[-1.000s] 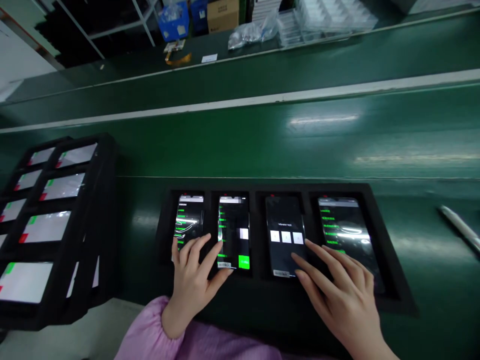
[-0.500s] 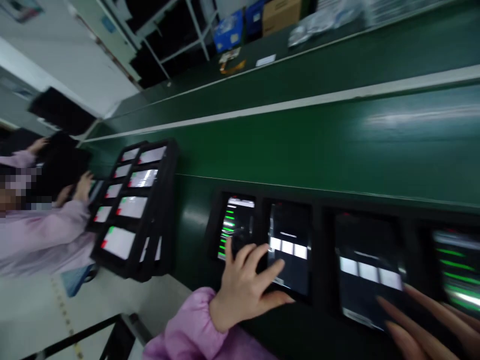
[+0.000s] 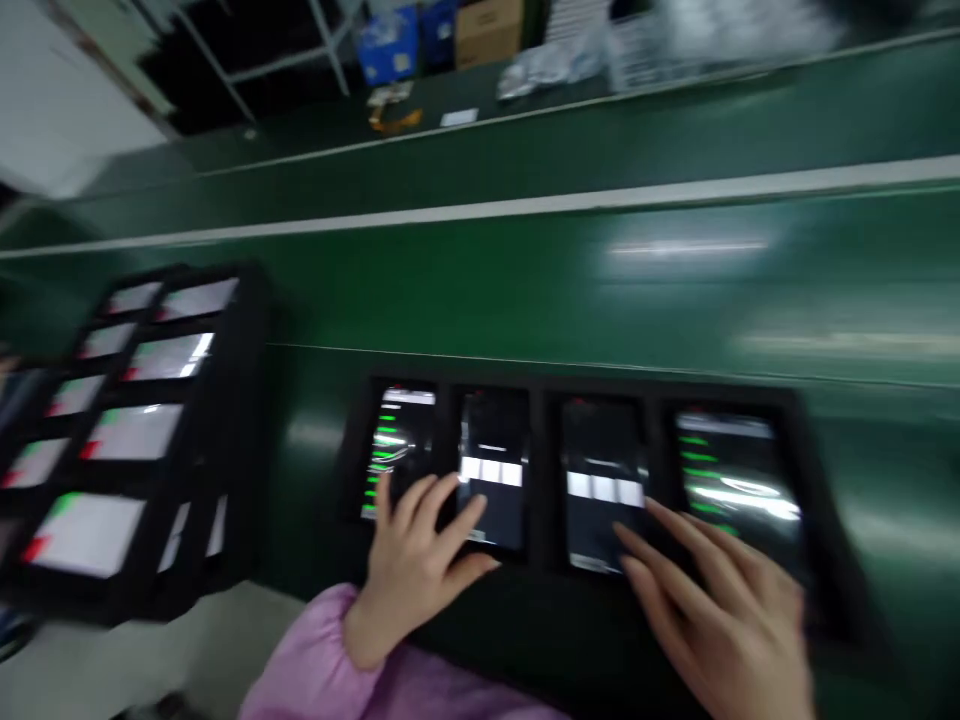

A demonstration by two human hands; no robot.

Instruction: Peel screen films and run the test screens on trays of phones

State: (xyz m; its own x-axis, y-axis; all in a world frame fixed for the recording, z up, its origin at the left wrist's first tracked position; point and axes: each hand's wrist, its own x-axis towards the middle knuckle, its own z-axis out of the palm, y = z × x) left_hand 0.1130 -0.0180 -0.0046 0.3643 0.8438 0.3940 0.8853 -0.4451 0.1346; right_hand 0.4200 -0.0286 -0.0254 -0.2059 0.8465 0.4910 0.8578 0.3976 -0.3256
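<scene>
A black tray [image 3: 541, 420] with a row of several phones lies on the green bench. My left hand [image 3: 420, 560] is spread over the lower part of the leftmost phone [image 3: 405, 430] and the edge of the second phone [image 3: 495, 510], holding nothing. My right hand [image 3: 720, 600] hovers with fingers apart between the third phone [image 3: 604, 440] and the rightmost phone [image 3: 739, 470]. White blocks show on the two middle screens, green lines on the outer two. Whether any fingertip touches glass cannot be told.
At the left stand stacked black trays [image 3: 247, 330] of phones with white screens. Behind the bench's pale strip [image 3: 480, 209] are a blue box [image 3: 388, 45], a cardboard box [image 3: 487, 32] and clear plastic bags [image 3: 555, 65].
The view has swung right, so the trays and both hands appear further left. More of my right hand now shows, and the other person at the left is almost out of view.
</scene>
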